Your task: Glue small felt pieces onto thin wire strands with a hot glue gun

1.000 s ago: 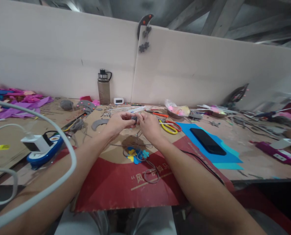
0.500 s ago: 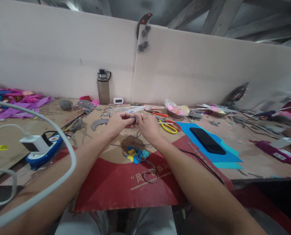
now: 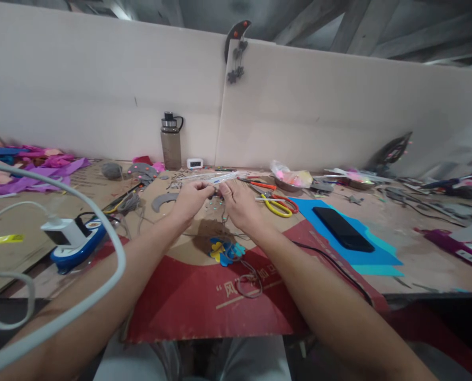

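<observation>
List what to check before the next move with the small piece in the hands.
1. Pinch: left hand and right hand both hold the small dark piece at the fingertips: ok.
2. Firmness of that grip: cannot tell, piece too small.
3. Yellow scissors lie right of the right hand, untouched: ok.
4. Phone lies flat on the blue sheet, apart from the hands: ok.
5. Flower cutout lies below the hands, untouched: ok.

My left hand [image 3: 189, 200] and right hand [image 3: 241, 205] now sit slightly further apart, and the small dark piece [image 3: 217, 195] pinched between them seems more hidden, though it's blurred
</observation>
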A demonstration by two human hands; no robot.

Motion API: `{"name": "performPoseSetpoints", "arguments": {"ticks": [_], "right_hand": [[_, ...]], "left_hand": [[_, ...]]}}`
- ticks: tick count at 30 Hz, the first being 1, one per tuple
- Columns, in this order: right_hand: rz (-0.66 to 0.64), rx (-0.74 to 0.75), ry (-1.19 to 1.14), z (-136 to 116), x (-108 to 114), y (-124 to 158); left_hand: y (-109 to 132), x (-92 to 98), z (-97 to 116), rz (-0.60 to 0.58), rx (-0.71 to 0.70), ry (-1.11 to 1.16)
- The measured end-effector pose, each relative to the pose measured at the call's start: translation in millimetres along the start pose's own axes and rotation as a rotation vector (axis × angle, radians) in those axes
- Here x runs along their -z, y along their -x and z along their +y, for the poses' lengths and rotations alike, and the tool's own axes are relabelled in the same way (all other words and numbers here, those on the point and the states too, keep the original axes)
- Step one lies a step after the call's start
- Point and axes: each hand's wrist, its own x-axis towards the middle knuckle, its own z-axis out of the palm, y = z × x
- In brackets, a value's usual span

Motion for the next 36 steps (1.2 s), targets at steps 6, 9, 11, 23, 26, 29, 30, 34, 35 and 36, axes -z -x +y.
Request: {"name": "performPoseSetpoints", "arguments": {"ticks": [6,9,11,23,26,29,30,34,35,36], "right_hand": [[0.078,0.026,-0.157,-4,-5,3],[0.094,0.063,-0.124,-6,-5,4],[0.103,0.086,-0.089,-7,-4,4],[0.123,-0.212,-0.362,-9,-9,0],[0.137,-0.263,-0.488,-6,-10,-2],[0.141,-0.289,-0.621,-1,-14,-3],[0.137,-0.312,-0.665,1,-15,-3],[0.103,-0.429,-0.802,2,-20,-2],[0.093,-0.442,-0.824,1,-20,-1],[0.085,-0.446,-0.841,0,-20,-1]], "left_hand": [[-3,1.8,-2,-0.001,0.129,0.23],[-4,0.8,-2,-0.011,0.175,0.317],[-4,0.2,-1,0.008,0.218,0.35],[2,-0.2,4,-0.009,0.258,0.426],[1,0.3,3,-0.021,0.245,0.439],[0,0.0,3,-0.028,0.243,0.447],[0,-0.2,4,-0.023,0.243,0.448],[2,-1.8,7,-0.007,0.239,0.442],[2,-2.1,7,-0.008,0.236,0.44],[3,-2.4,8,-0.01,0.233,0.438]]}}
